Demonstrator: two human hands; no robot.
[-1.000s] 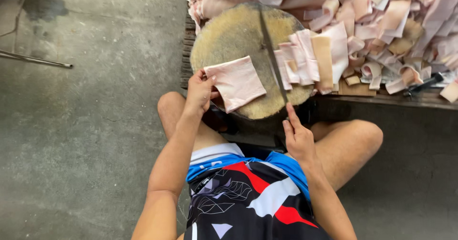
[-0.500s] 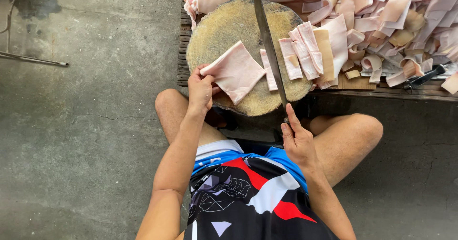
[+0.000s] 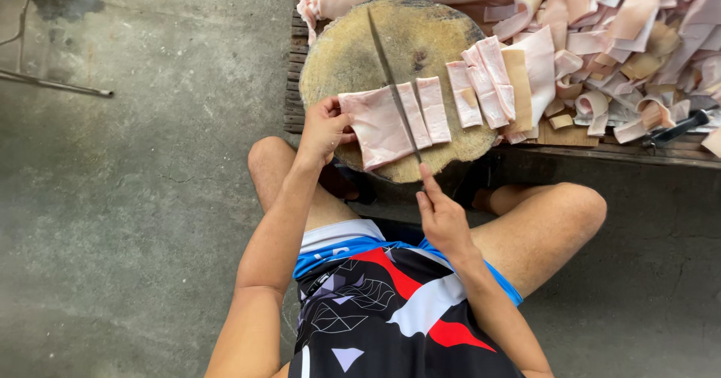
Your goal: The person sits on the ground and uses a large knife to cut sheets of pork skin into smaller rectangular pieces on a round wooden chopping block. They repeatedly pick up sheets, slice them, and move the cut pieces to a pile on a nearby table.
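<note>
A round wooden chopping block (image 3: 353,47) stands in front of my knees. On it lies a flat pale pink slab of meat (image 3: 375,126). My left hand (image 3: 324,128) pinches the slab's left edge and holds it down. My right hand (image 3: 441,214) grips the handle of a long thin knife (image 3: 392,81), with the forefinger along its back. The blade lies lengthwise across the slab, near its right side. A cut strip (image 3: 433,109) lies just right of the blade.
More cut strips (image 3: 488,89) lie on the block's right side. A large heap of pink and tan pieces (image 3: 631,40) covers the low wooden platform (image 3: 616,149) behind. A dark-handled tool (image 3: 672,130) lies at the right. Bare concrete floor (image 3: 135,198) spreads to the left.
The slab has been laid flatter and nearer the block's middle. The knife has come down across it, and a new strip now lies right of the blade.
</note>
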